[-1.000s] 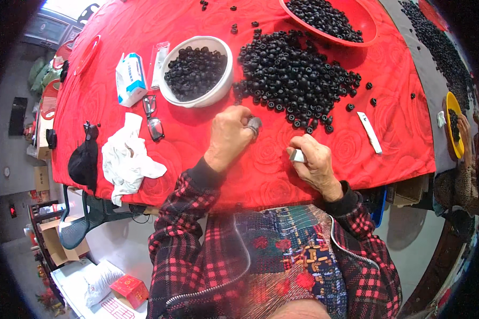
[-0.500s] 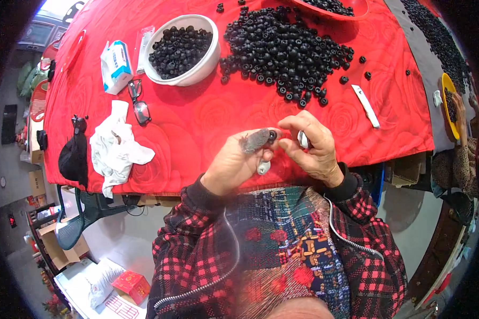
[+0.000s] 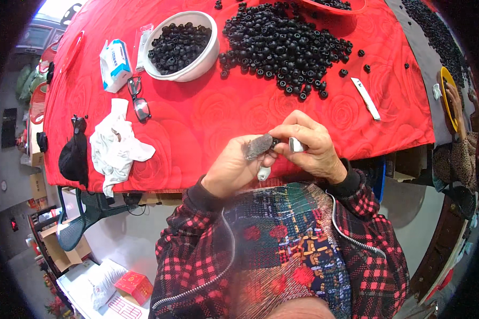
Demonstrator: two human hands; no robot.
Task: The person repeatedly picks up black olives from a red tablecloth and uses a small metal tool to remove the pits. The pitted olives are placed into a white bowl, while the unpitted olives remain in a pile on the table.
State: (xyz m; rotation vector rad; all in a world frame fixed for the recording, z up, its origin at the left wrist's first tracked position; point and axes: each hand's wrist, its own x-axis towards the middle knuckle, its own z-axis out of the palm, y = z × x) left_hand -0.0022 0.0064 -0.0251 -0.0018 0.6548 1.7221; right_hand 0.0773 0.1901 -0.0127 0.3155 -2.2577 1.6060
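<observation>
Presently, the small black ring-like part (image 3: 275,142) sits between the two hands, near the front edge of the red-clothed bench (image 3: 191,127). Left hand (image 3: 231,162): fingers curled, pinching the part at the tip of a grey-wrapped digit (image 3: 259,147); a white-wrapped tip (image 3: 264,173) shows below. Right hand (image 3: 319,149): thumb and fingers drawn together around a pale-ended white implement (image 3: 296,144), its kind not determinable, with fingertips at or just beside the part; exact contact is hidden. In this inspector's judgement, the step in hand is close fingertip work on one part. Good practice would be a firm left pinch, wrapped digits toward the implement, bare skin well aside, and small, controlled right-hand strokes. A loose pinch could let the part roll. Working clear of the loose black pile (image 3: 285,48) and white bowl (image 3: 205,66) is sound.
</observation>
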